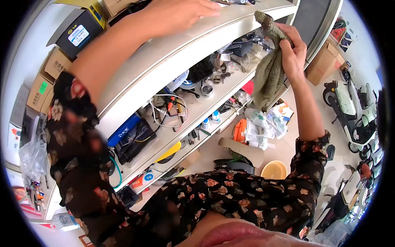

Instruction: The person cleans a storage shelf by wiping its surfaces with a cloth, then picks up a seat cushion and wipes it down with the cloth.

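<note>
My right hand [292,51] grips a green-brown cloth [268,76], which hangs down in front of the shelf's right end, one rolled end sticking up to the left. My left hand [181,14] reaches over the pale top shelf [135,61], palm down, fingers stretched to the right. Nothing shows in its fingers. Small items lie at the top edge of the view, just right of the left fingertips.
Lower shelves [164,138] hold cables, tools, bottles and a blue box [124,129]. Cartons [42,92] and a black box [76,35] stand at the left. On the floor are a yellow basin [274,169], a carton [325,61] and several scooters [349,101].
</note>
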The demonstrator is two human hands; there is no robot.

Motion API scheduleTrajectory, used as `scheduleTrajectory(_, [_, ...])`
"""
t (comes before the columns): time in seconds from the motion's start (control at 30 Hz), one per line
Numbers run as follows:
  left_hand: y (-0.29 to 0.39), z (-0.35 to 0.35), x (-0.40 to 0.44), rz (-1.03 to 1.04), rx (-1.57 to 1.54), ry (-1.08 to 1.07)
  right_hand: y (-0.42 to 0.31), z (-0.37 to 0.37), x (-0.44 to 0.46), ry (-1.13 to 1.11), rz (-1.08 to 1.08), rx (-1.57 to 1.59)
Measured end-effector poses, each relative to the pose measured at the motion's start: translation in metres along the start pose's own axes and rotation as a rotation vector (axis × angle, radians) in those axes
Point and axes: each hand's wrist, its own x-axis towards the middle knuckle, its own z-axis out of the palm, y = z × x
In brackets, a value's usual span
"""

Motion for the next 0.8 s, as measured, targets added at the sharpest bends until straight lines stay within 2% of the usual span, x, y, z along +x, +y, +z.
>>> scheduleTrajectory(0.1, [-0.005, 0.017, 0.01, -0.055, 0.185, -0.065, 0.002, -0.004, -0.002, -0.041, -0.069, -0.026])
scheduleTrajectory(0.2, [-0.014, 0.024, 0.011, -0.064, 0.267, -0.037, 0.001, -0.008, 0.003, -0.058, -0.091, -0.05])
scheduleTrajectory(0.3, [-0.017, 0.022, 0.009, -0.047, 0.303, -0.019, -0.003, -0.005, 0.016, -0.064, -0.15, -0.139])
scheduleTrajectory(0.4, [-0.008, 0.011, 0.012, -0.136, 0.297, -0.052, -0.01, 0.006, 0.039, -0.103, -0.241, -0.245])
scheduleTrajectory(0.43, [-0.006, 0.007, 0.012, -0.099, 0.305, -0.07, -0.003, 0.011, 0.049, -0.113, -0.314, -0.333])
scheduleTrajectory(0.53, [-0.006, 0.001, 0.009, -0.041, 0.318, -0.111, -0.031, 0.029, 0.071, -0.233, -0.204, -0.562])
scheduleTrajectory(0.6, [-0.004, -0.004, 0.008, -0.058, 0.3, -0.121, -0.023, 0.037, 0.083, -0.291, -0.24, -0.626])
scheduleTrajectory(0.7, [0.005, -0.013, 0.012, -0.096, 0.489, -0.141, -0.028, 0.041, 0.095, -0.375, -0.245, -0.704])
scheduleTrajectory(0.8, [-0.008, 0.002, 0.012, -0.088, 0.482, -0.132, -0.032, 0.045, 0.099, -0.441, -0.239, -0.744])
